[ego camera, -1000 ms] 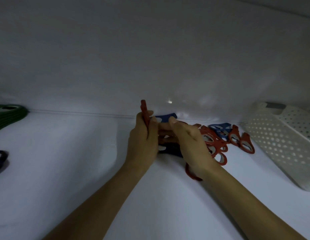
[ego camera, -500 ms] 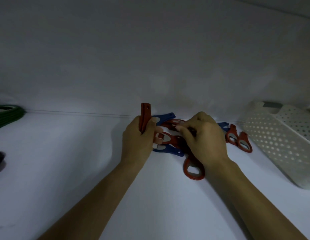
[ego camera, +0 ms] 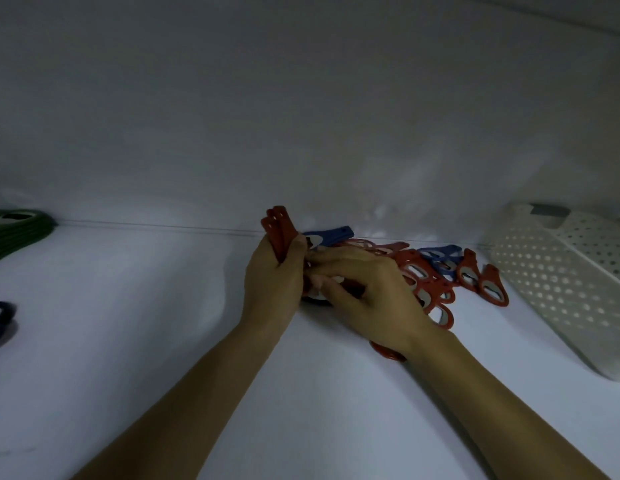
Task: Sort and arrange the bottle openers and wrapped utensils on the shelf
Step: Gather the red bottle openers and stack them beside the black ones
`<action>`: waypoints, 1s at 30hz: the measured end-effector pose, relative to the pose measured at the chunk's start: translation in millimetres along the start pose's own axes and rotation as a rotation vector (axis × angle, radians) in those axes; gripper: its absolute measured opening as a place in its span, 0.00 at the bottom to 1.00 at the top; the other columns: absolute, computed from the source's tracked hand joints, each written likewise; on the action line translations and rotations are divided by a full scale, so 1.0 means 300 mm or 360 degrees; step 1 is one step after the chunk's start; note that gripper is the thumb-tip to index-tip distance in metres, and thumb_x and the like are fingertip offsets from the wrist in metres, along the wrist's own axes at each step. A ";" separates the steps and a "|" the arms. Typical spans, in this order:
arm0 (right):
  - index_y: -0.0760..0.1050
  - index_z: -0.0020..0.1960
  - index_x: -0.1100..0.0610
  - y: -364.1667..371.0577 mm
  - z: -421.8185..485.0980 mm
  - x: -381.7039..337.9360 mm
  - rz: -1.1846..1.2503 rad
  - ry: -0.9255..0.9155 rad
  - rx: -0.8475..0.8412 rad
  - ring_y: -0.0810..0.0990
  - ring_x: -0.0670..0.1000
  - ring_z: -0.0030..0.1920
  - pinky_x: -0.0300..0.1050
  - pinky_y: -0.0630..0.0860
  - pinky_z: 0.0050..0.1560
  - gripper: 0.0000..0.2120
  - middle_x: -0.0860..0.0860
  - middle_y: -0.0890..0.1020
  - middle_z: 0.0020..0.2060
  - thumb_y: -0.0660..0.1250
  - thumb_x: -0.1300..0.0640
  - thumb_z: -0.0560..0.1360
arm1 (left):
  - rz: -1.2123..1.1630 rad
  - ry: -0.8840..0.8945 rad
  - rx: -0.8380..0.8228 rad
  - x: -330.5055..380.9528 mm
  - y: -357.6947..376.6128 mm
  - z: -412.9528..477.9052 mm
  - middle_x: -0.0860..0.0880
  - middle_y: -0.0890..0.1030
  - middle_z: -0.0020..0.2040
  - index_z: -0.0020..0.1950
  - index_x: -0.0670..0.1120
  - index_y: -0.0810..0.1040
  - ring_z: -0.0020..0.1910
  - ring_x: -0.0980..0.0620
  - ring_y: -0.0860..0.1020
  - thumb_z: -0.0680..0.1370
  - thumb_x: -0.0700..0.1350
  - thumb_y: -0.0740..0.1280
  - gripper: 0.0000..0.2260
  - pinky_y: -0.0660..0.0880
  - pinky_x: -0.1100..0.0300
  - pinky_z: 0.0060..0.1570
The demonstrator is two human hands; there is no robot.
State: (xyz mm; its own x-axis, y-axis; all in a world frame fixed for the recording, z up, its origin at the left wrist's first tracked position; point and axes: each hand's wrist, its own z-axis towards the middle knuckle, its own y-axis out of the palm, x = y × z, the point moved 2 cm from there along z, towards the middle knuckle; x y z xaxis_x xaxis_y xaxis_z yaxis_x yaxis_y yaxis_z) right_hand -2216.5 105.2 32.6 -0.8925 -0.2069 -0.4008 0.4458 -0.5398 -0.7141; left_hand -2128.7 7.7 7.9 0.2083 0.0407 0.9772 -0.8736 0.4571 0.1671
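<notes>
Where white shelf meets wall, left hand gripping red openers, right hand seemingly pinching one.

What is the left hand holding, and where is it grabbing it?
The left hand holds a small stack of red bottle openers, gripped around their lower part; the handle ends stick up above the fist.

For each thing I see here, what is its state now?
left hand: shut on red openers, held upright
right hand: picking in loose pile, grip unclear
green openers: stacked, far left
white basket: lying tilted, right
</notes>
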 end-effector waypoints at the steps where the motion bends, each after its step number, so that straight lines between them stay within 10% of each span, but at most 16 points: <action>1: 0.82 0.52 0.59 -0.001 -0.002 0.005 0.0018 0.0064 0.0081 0.81 0.47 0.51 0.43 0.77 0.55 0.12 0.50 0.84 0.50 0.63 0.56 0.77 | 0.0005 0.0002 0.0037 -0.006 -0.003 0.004 0.54 0.84 0.38 0.44 0.53 0.78 0.39 0.56 0.82 0.79 0.46 0.62 0.07 0.78 0.60 0.40; 8: 0.82 0.50 0.52 -0.010 -0.016 0.076 -0.0604 0.0442 -0.0278 0.79 0.47 0.43 0.46 0.75 0.49 0.16 0.48 0.84 0.44 0.64 0.42 0.75 | -0.0169 -0.0065 0.0179 -0.008 -0.006 0.018 0.54 0.80 0.36 0.52 0.49 0.75 0.32 0.60 0.79 0.79 0.42 0.61 0.05 0.76 0.66 0.35; 15: 0.82 0.44 0.61 -0.042 -0.006 0.040 -0.0790 0.0218 0.0190 0.76 0.54 0.38 0.44 0.71 0.39 0.06 0.56 0.81 0.38 0.68 0.60 0.75 | -0.0423 -0.0276 0.0124 0.023 -0.005 0.016 0.54 0.76 0.24 0.43 0.45 0.75 0.21 0.58 0.73 0.81 0.54 0.55 0.16 0.69 0.68 0.21; 21: 0.78 0.53 0.62 -0.085 -0.019 0.032 -0.0422 0.0327 0.0694 0.81 0.46 0.38 0.34 0.77 0.44 0.07 0.52 0.83 0.42 0.66 0.62 0.76 | -0.0211 -0.0217 -0.0039 0.029 0.002 0.005 0.58 0.82 0.29 0.44 0.49 0.77 0.28 0.60 0.80 0.79 0.57 0.57 0.16 0.75 0.66 0.25; 26: 0.79 0.53 0.63 -0.036 -0.006 0.000 -0.0157 0.0009 0.0400 0.82 0.47 0.47 0.36 0.79 0.51 0.09 0.50 0.83 0.48 0.66 0.66 0.74 | -0.0052 -0.0106 -0.0202 0.035 0.013 -0.010 0.52 0.84 0.42 0.51 0.50 0.79 0.40 0.56 0.83 0.65 0.69 0.60 0.27 0.79 0.61 0.36; 30: 0.79 0.57 0.63 -0.001 0.008 -0.013 0.0019 0.0004 0.0267 0.78 0.46 0.56 0.34 0.72 0.61 0.18 0.52 0.81 0.54 0.60 0.74 0.71 | -0.0100 -0.0080 -0.0100 0.022 0.003 0.004 0.50 0.83 0.43 0.49 0.49 0.78 0.40 0.57 0.82 0.76 0.50 0.67 0.06 0.78 0.64 0.36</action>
State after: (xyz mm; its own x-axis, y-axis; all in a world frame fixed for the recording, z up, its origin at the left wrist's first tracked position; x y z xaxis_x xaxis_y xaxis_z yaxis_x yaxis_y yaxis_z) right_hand -2213.2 104.1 35.9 -0.8868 -0.2121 -0.4106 0.4386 -0.6660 -0.6034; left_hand -2128.6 7.4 14.7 0.2380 -0.0338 0.9707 -0.8299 0.5122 0.2213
